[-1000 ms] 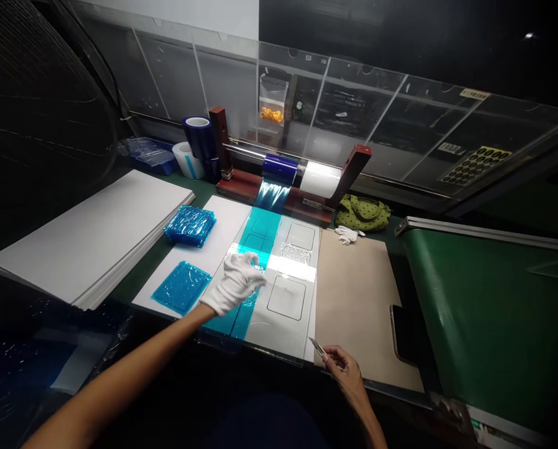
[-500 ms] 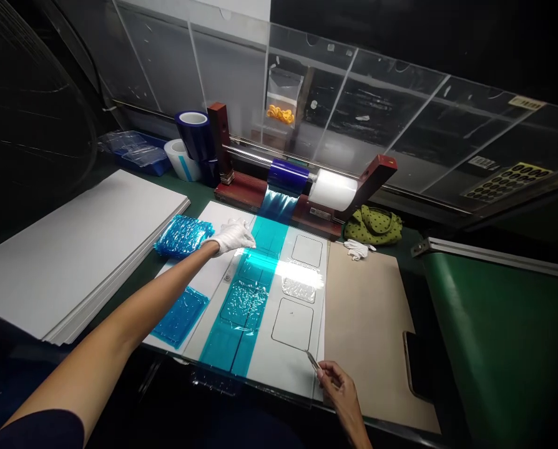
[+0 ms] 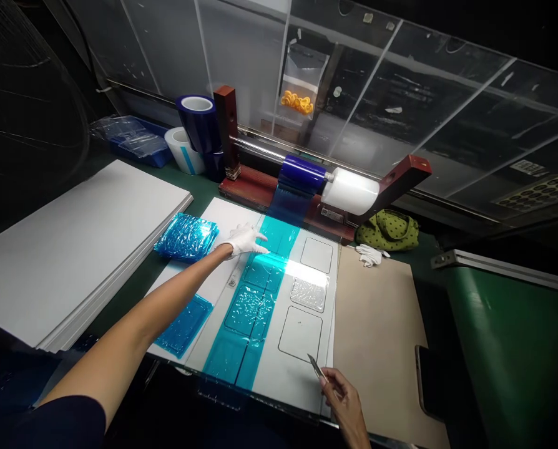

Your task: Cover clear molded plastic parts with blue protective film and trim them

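Note:
A strip of translucent blue film [image 3: 281,232] runs from a blue film roll [image 3: 306,173] down across a white board [image 3: 283,374]. My left hand [image 3: 244,239], in a white glove, is over the film's left side with fingers spread and nothing in them. Whether it presses on the film I cannot tell. Bare, my right hand [image 3: 343,399] grips a craft knife [image 3: 315,365], blade pointing up and left, near the board's lower right. Rounded squares are outlined on the board. One clear textured sheet [image 3: 309,293] sits within an outline; another textured patch [image 3: 249,308] shows under the film.
A wooden stand [image 3: 255,185] holds the blue roll and a white roll [image 3: 351,191]. Left are a stack of white sheets [image 3: 82,243] and blue film-covered pieces [image 3: 186,237]. On the right lie cardboard [image 3: 377,337], a phone [image 3: 431,381], a glove [image 3: 371,255] and a green pouch [image 3: 387,231].
The view has shifted a little. My left hand's fingers are more spread over the film. My right hand still grips the knife at the lower right.

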{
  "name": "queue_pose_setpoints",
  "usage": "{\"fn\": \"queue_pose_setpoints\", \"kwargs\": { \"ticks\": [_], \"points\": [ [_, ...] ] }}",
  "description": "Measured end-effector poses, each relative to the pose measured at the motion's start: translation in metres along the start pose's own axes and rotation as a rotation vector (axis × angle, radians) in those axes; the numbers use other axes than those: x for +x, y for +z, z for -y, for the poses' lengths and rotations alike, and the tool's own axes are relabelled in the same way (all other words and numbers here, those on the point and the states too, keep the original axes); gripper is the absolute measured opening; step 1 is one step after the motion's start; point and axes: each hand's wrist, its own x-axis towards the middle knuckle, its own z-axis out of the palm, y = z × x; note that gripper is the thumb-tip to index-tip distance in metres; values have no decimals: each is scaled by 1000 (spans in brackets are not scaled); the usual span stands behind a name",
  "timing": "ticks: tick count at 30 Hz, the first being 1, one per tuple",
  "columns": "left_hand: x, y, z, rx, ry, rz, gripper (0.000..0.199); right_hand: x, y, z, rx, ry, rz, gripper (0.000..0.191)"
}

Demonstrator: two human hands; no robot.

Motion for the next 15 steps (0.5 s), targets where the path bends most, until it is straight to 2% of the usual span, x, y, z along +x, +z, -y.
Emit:
{"fn": "queue_pose_setpoints", "kwargs": {
  "ticks": [2, 4, 6, 8, 12, 15],
  "points": [
    [-9, -6, 6, 27, -32, 1, 44, 1, 0, 5, -17, -19, 2, 49],
    [-29, -13, 13, 55, -99, -40, 52, 3, 3, 12, -45, -56, 12, 51],
    [-65, -17, 21, 83, -191, -97, 53, 5, 10, 22, -99, -128, 34, 52],
    [-113, -14, 27, 105, -276, -123, 43, 7, 22, 36, -206, -264, 64, 48],
    [-219, 14, 24, 133, -379, -91, 38, 12, 54, 64, -564, -597, 173, 41],
    [-276, 42, 8, 144, -420, -50, 38, 17, 79, 78, -858, -732, 258, 48]
  ]
}}
